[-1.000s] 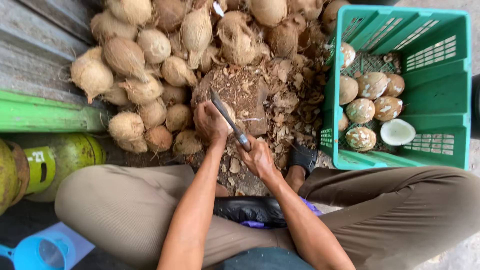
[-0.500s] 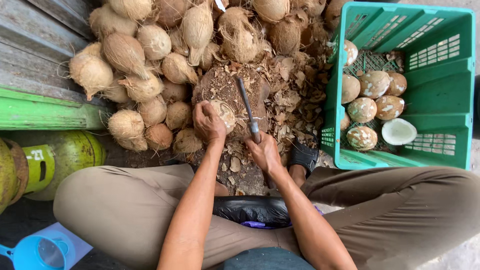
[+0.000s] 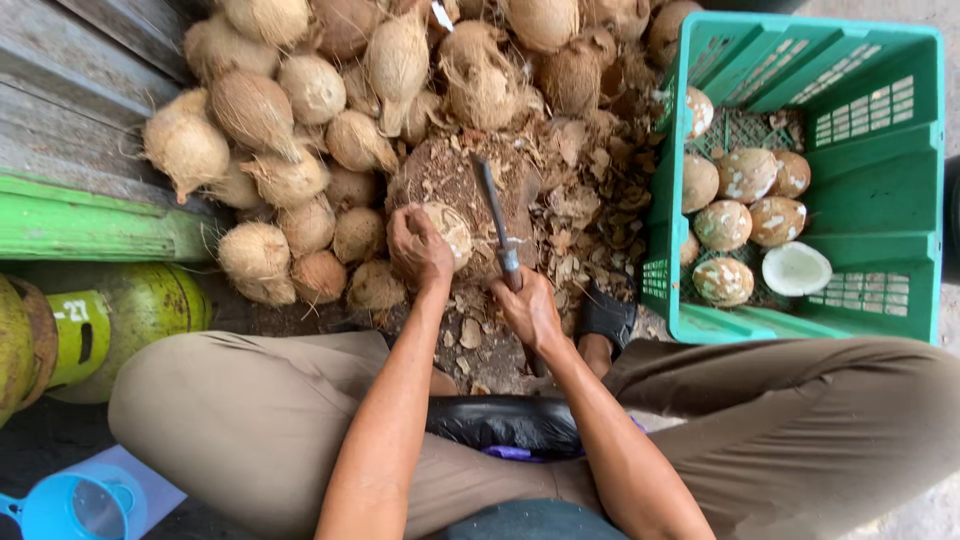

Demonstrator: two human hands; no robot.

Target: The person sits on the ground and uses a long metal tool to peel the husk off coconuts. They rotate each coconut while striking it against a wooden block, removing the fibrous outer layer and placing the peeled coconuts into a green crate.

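Observation:
My left hand grips a partly peeled coconut and presses it against a brown chopping stump. My right hand holds a long knife by its handle. The blade points away from me, just right of the coconut, over the stump. A heap of husked brown coconuts lies behind and left of the stump. A green plastic crate at the right holds several peeled coconuts and one white half.
Shell chips litter the ground around the stump. A green gas cylinder lies at the left under a green board. A blue funnel sits at the bottom left. A black bag rests between my knees.
The knife has swung from a slant over the coconut to a more upright line right of it, blade raised further over the stump. My left hand kept its grip on the coconut.

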